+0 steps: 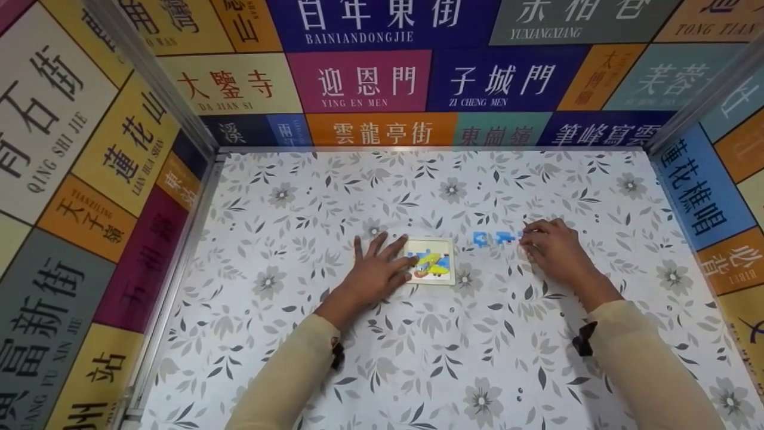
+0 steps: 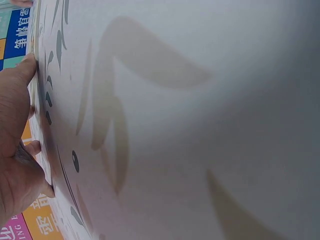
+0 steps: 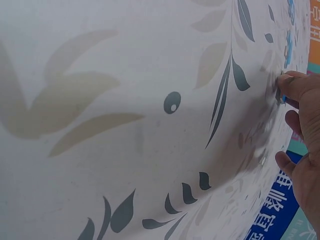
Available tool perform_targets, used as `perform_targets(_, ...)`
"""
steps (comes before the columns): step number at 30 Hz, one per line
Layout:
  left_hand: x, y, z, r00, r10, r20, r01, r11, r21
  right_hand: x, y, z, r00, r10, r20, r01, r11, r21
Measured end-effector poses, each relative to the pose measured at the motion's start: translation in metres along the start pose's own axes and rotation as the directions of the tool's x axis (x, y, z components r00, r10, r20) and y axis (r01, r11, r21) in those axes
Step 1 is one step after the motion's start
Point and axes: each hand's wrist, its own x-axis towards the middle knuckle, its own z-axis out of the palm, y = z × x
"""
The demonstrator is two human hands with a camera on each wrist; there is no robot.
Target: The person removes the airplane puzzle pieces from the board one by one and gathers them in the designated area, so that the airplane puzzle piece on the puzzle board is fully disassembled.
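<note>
My left hand [image 1: 373, 276] lies spread on the table at the left side of a small cream puzzle tray [image 1: 452, 263]. Its thumb reaches over the tray's near-left part. Inside the tray are joined jigsaw pieces showing a yellow airplane [image 1: 428, 261] on blue, with white tray bottom visible at the lower part. To the right of the tray, blue jigsaw pieces [image 1: 480, 239] lie in a short row. At the row's right end my right hand [image 1: 558, 251] pinches a puzzle piece [image 3: 283, 98] between thumb and fingertips, mostly hidden by them.
A white tabletop [image 1: 358, 185] with grey leaves and flowers spreads all around. Upright panels with colourful street-name lettering stand at the back [image 1: 364, 80], left [image 1: 125, 155] and right [image 1: 695, 185].
</note>
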Motion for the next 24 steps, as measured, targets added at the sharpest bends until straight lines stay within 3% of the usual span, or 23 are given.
perform_targets(10, -0.0017, 0.0004, -0.0015, 1.0, 0.023, -0.014, -0.023, 0.999, -0.025, -0.0009, 0.0003, -0.0023, 0.998, 0.033, 0.044, -0.032, 0.999, -0.019)
perform_targets(24, -0.002, 0.0004, -0.0017, 1.0, 0.022, -0.015, -0.022, 0.999, -0.023, -0.0009, -0.0002, 0.0, 1.0, 0.024, 0.015, -0.024, 1.0, -0.005)
